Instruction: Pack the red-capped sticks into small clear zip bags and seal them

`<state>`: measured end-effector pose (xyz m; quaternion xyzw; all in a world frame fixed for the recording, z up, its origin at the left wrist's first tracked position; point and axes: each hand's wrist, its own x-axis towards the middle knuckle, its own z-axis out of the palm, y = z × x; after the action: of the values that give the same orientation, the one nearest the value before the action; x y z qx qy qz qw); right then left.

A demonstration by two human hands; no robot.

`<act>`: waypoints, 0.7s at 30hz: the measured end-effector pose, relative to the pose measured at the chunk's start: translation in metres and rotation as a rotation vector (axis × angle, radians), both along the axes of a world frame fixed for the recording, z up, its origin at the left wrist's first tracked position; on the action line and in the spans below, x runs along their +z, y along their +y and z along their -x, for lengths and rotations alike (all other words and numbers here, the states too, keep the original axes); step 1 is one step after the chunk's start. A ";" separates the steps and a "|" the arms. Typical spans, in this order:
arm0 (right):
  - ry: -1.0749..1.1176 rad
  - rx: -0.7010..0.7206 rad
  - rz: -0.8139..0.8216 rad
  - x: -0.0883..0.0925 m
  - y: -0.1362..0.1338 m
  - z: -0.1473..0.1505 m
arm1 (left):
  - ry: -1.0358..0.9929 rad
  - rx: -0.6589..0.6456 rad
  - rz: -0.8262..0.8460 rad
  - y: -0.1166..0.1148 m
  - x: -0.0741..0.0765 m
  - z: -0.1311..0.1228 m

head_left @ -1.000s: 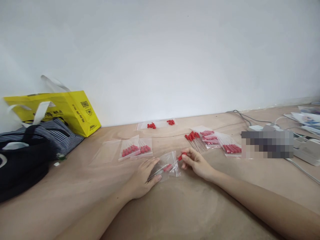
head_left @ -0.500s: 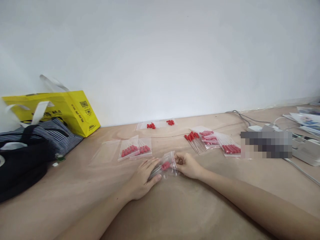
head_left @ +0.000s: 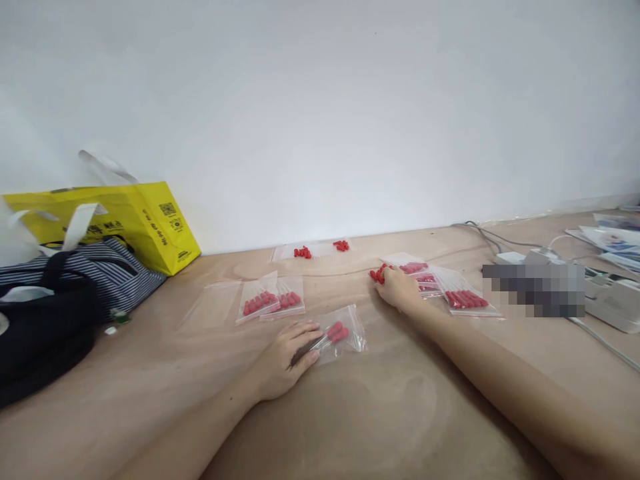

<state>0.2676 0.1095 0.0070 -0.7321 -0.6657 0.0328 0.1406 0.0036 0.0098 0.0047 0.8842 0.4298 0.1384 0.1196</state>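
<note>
While your left hand [head_left: 286,355] lies flat near the middle of the bench [head_left: 380,413] in the head view, its fingers are spread and press down the near end of a clear bag [head_left: 353,337]. A few red-capped tubes [head_left: 336,331] sit inside that bag. Your right hand [head_left: 397,288] is farther back, its fingers curled over a loose pile of tubes [head_left: 379,273]; you cannot tell whether it pinches one. Two filled bags [head_left: 270,300] lie behind your left hand, and a stack of bags [head_left: 465,298] lies just beside your right hand. A yellow bag [head_left: 150,220] stands at the bench's back left edge.
</note>
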 end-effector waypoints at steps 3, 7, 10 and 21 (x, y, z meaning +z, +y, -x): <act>-0.010 -0.037 0.048 -0.001 0.005 0.004 | 0.002 0.001 0.001 0.000 0.000 0.000; -0.045 -0.059 0.078 -0.002 0.005 0.006 | -0.007 -0.006 -0.007 0.000 -0.001 0.000; -0.070 -0.055 0.088 -0.002 0.003 0.008 | -0.010 -0.008 -0.013 0.000 -0.002 0.000; 0.231 0.029 -0.117 -0.003 -0.003 -0.002 | -0.007 -0.009 -0.017 0.001 -0.002 0.000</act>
<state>0.2692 0.1066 0.0043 -0.7044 -0.6562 0.0800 0.2585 0.0041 0.0104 0.0030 0.8866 0.4241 0.1447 0.1144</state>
